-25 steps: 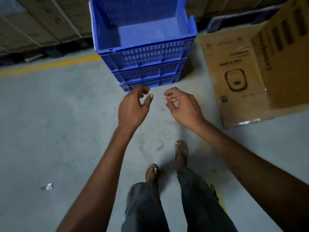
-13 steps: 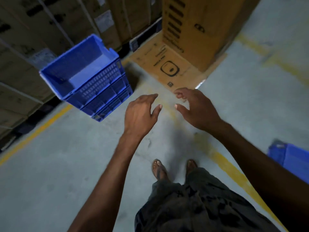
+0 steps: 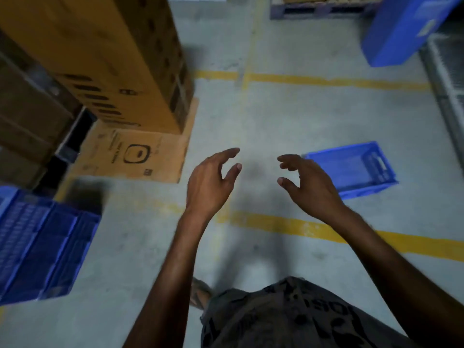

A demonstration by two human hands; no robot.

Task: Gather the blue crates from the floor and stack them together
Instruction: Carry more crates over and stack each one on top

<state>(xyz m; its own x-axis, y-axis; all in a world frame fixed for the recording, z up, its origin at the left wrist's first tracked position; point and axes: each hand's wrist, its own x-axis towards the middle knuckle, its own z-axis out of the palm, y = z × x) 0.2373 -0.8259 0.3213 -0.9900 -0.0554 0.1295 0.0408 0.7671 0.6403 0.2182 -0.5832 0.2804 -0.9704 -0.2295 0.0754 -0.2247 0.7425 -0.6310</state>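
Observation:
The stack of blue crates [image 3: 42, 249] stands on the floor at the left edge, blurred. A single blue crate [image 3: 356, 169] lies on the floor to the right, just beyond my right hand [image 3: 308, 187]. Another blue crate [image 3: 401, 28] leans tilted at the top right. My left hand [image 3: 211, 184] and my right hand are both held out in front of me, empty, with fingers curled and apart. Neither hand touches a crate.
A tall cardboard box [image 3: 105, 59] stands on a flattened cardboard sheet [image 3: 135, 154] at the left. Yellow lines [image 3: 326, 229] cross the grey concrete floor. A pallet [image 3: 321, 7] sits at the top, a metal grate [image 3: 449, 79] along the right edge.
The view has swung to the right: the crate stack has slid to the left edge and the single crate on the floor has come into view. Both hands stay empty.

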